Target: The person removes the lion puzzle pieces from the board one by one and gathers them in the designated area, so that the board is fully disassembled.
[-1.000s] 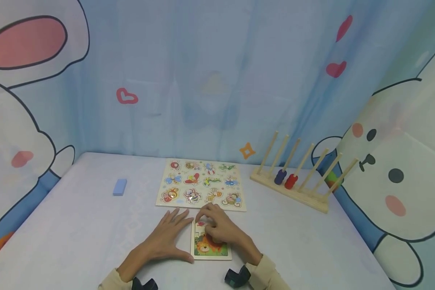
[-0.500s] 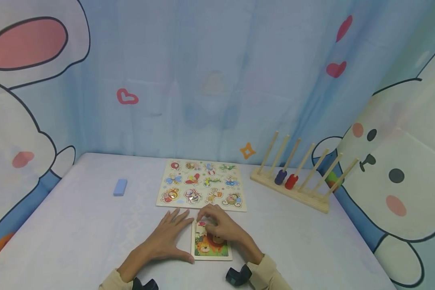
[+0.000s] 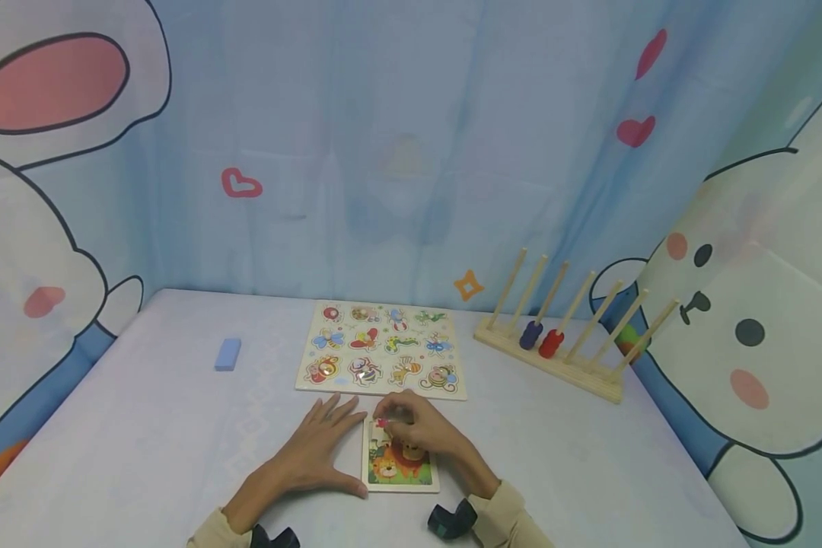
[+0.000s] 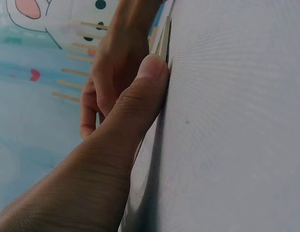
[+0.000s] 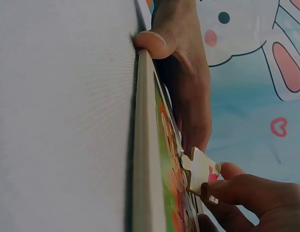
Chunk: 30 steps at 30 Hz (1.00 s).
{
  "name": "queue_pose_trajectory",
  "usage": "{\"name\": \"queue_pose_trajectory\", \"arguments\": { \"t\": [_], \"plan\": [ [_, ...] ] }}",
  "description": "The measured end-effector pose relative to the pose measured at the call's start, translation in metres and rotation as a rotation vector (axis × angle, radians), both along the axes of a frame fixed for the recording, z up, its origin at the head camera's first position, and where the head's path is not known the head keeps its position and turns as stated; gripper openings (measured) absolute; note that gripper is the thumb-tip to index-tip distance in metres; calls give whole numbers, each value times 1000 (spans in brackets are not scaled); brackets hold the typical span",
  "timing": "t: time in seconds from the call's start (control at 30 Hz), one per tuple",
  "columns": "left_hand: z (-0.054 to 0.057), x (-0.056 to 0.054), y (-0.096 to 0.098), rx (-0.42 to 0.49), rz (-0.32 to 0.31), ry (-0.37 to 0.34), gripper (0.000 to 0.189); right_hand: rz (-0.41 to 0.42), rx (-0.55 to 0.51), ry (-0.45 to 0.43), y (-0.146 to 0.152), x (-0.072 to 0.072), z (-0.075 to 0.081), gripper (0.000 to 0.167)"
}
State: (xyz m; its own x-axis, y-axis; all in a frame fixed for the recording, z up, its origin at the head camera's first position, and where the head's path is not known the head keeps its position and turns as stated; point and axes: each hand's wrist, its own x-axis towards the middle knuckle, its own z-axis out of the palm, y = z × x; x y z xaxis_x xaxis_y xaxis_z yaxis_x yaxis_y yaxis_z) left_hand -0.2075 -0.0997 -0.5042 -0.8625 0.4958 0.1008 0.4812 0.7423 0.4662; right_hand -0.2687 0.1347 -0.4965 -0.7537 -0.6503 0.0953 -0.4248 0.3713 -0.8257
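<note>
A small jigsaw puzzle in a pale wooden frame (image 3: 400,488), with a lion picture, lies on the table in the head view. My left hand (image 3: 318,449) spreads beside its left edge, with the thumb (image 5: 155,44) at the near left corner in the right wrist view. At the far left part of the puzzle, my right hand (image 3: 421,428) pinches a puzzle piece (image 5: 200,173) between thumb and finger. The piece is white with a pink-red print, and stands tilted up from the picture in the right wrist view. Its far side is hidden.
Behind the puzzle lies a larger insect peg board (image 3: 381,364), close to my right fingertips. A wooden bead stand (image 3: 592,374) with several upright pegs and blue and red beads is at the back right. A blue block (image 3: 227,355) lies far left.
My right fingers have drawn slightly toward me and to the right, uncovering more of the lion picture. The left hand stays in place.
</note>
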Motion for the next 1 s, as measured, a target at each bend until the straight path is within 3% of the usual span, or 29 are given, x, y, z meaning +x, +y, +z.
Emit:
{"name": "queue_pose_trajectory", "arguments": {
  "t": [0.17, 0.33, 0.47, 0.63, 0.8, 1.0],
  "plan": [
    [0, 0, 0, 5, 3, -21, 113, 9, -63, -5, 2, -2, 1, 17],
    [-1, 0, 0, 8, -1, -15, 112, -48, -175, -13, 8, -4, 1, 19],
    [-2, 0, 0, 7, 0, -13, 112, -95, -201, 8, 22, -4, 7, 18],
    [-1, 2, 1, 10, 10, -18, 112, -167, -149, 0, 54, -6, 12, 17],
    [-2, 2, 1, 14, 9, -10, 113, -269, -20, -32, 85, -3, 14, 16],
    [-3, 2, 0, 10, 11, -3, 113, -258, 77, -54, 99, 4, 19, 14]
  ]
}}
